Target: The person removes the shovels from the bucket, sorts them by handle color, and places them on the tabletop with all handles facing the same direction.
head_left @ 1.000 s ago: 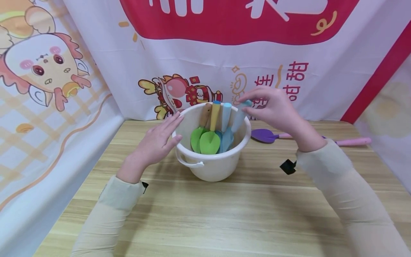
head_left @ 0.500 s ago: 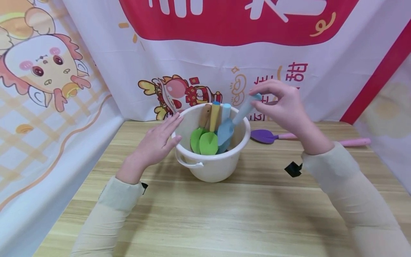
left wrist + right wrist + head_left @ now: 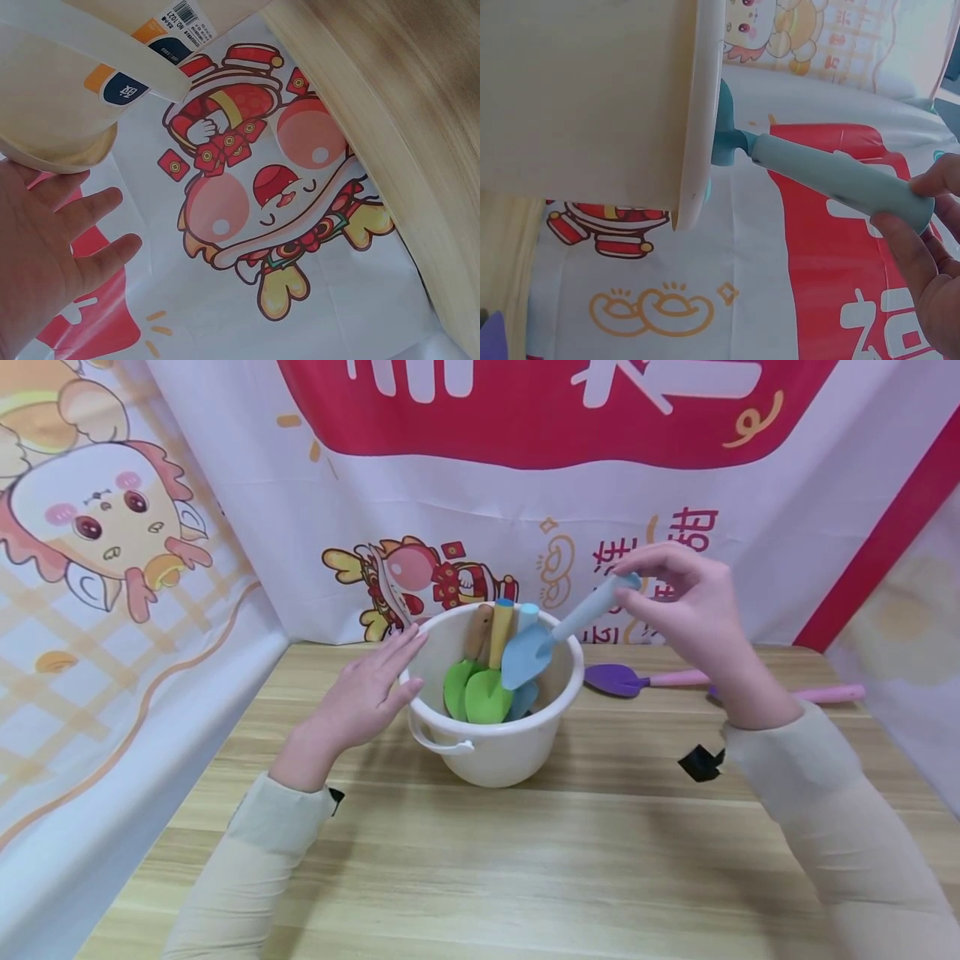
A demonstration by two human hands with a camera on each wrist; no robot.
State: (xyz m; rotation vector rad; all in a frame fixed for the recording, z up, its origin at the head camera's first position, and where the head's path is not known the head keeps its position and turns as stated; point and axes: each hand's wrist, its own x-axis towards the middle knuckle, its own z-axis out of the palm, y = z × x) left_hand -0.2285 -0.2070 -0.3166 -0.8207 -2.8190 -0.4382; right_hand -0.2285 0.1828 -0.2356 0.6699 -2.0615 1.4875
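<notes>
A white bucket (image 3: 501, 752) stands on the table, its handle hanging at the front left. My left hand (image 3: 372, 685) rests on its left rim with fingers straight; in the left wrist view the fingertips are at the rim (image 3: 64, 161). My right hand (image 3: 686, 602) pinches the handle end of a light blue hand trowel (image 3: 588, 610), tilted with its blade over the bucket opening. The right wrist view shows thumb and fingers on that handle (image 3: 840, 180). Inside the bucket are a green trowel with a yellow handle (image 3: 489, 695), another green one with a brown handle (image 3: 457, 689), and a second blue trowel (image 3: 525, 697).
Right of the bucket lies a purple trowel with a pink handle (image 3: 617, 680). Another pink handle (image 3: 828, 693) lies farther right, partly behind the right forearm. A printed cloth (image 3: 525, 493) hangs behind the wooden table (image 3: 480, 868), and a second one (image 3: 97, 635) along the left.
My right hand has moved up and to the right, drawing the light blue trowel upward and tilting it, so its blade has risen to the bucket's opening. The left hand has stayed at the rim.
</notes>
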